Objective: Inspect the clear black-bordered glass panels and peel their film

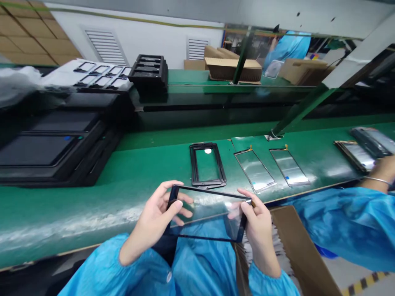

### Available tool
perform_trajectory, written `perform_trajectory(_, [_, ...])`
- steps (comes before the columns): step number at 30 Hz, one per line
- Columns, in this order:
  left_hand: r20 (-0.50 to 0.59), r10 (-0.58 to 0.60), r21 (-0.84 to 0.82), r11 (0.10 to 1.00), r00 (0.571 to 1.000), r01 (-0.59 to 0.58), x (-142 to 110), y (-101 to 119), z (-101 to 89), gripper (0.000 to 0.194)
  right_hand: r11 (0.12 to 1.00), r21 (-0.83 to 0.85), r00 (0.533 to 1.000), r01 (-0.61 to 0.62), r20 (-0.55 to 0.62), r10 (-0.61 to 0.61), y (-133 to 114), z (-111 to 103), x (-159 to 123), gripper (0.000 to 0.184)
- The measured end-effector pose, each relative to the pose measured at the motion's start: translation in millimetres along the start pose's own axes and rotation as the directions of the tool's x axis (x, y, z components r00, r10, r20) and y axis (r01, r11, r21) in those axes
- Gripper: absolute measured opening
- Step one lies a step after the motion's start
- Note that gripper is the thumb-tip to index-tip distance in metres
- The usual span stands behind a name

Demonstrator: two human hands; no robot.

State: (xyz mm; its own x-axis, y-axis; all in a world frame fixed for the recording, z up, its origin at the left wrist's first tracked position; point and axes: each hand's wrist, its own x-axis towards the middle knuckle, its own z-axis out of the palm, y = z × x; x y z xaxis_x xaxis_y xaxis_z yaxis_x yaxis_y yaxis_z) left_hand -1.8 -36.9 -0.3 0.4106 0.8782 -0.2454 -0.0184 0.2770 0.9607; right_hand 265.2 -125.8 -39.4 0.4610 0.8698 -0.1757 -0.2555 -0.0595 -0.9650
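One black-framed glass panel [210, 213], held by us just in front of the stacked black frames [207, 164]. Left hand [157, 218] and right hand [259, 230] well apart, each clamped on a short end, gripping the frame so our glass face stays largely uncovered. Two clear glass sheets [254, 169] lie right of the stack.

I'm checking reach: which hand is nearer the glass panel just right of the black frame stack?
Right hand: just below the glass panel. Left hand: farther off, down and to its left.
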Motion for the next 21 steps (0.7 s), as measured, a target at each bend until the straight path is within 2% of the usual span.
perform_trajectory(2, [0.006, 0.065, 0.127, 0.990, 0.998, -0.065, 0.6, 2.9, -0.5, 0.042, 0.998, -0.041, 0.998, 0.047, -0.047, -0.049, -3.1, 6.4, -3.7, 0.034])
perform_trajectory(3, [0.010, 0.140, 0.245, 0.960, 0.990, -0.138, 1.4, 6.9, -1.2, 0.039, 0.996, -0.057, 0.997, 0.067, -0.040, -0.069, -5.7, 9.2, -5.2, 0.030])
perform_trajectory(4, [0.032, 0.237, 0.391, 0.891, 0.971, -0.231, 2.8, 12.1, -1.8, 0.039, 0.994, -0.071, 0.996, 0.087, -0.023, -0.088, -8.4, 11.5, -6.4, 0.028])
perform_trajectory(6, [0.175, 0.427, 0.650, 0.627, 0.887, -0.430, 6.8, 23.4, -2.2, 0.041, 0.988, -0.094, 0.992, 0.126, 0.014, -0.125, -13.5, 15.1, -9.0, 0.025])
perform_trajectory(8, [0.366, 0.497, 0.742, 0.354, 0.786, -0.569, 12.1, 32.0, -1.5, 0.037, 0.983, -0.107, 0.988, 0.151, 0.036, -0.148, -17.0, 17.9, -12.5, 0.025])
perform_trajectory(9, [0.436, 0.498, 0.738, 0.278, 0.749, -0.614, 14.7, 34.4, -1.0, 0.031, 0.982, -0.111, 0.988, 0.155, 0.039, -0.151, -18.2, 18.7, -14.6, 0.025])
perform_trajectory(10, [0.480, 0.494, 0.724, 0.244, 0.725, -0.645, 17.2, 35.4, -0.7, 0.026, 0.982, -0.114, 0.988, 0.153, 0.036, -0.150, -19.2, 19.1, -16.8, 0.025])
perform_trajectory(13, [0.527, 0.483, 0.684, 0.248, 0.699, -0.687, 21.4, 33.0, -1.2, 0.024, 0.984, -0.135, 0.993, 0.120, 0.013, -0.119, -21.1, 17.8, -23.2, 0.026])
perform_trajectory(16, [0.537, 0.434, 0.690, 0.267, 0.724, -0.672, 18.0, 31.3, 0.6, 0.027, 0.982, -0.173, 0.997, 0.074, 0.010, -0.073, -20.8, 18.5, -25.8, 0.029])
perform_trajectory(18, [0.548, 0.363, 0.685, 0.322, 0.754, -0.653, 12.7, 33.9, 5.2, 0.027, 0.982, -0.182, 0.996, 0.047, 0.089, -0.031, -17.9, 26.2, -24.4, 0.032])
perform_trajectory(21, [0.527, 0.279, 0.634, 0.499, 0.803, -0.590, 6.9, 42.4, 5.7, 0.040, 0.993, -0.120, 0.960, -0.004, 0.278, 0.038, -10.3, 50.6, -20.8, 0.040])
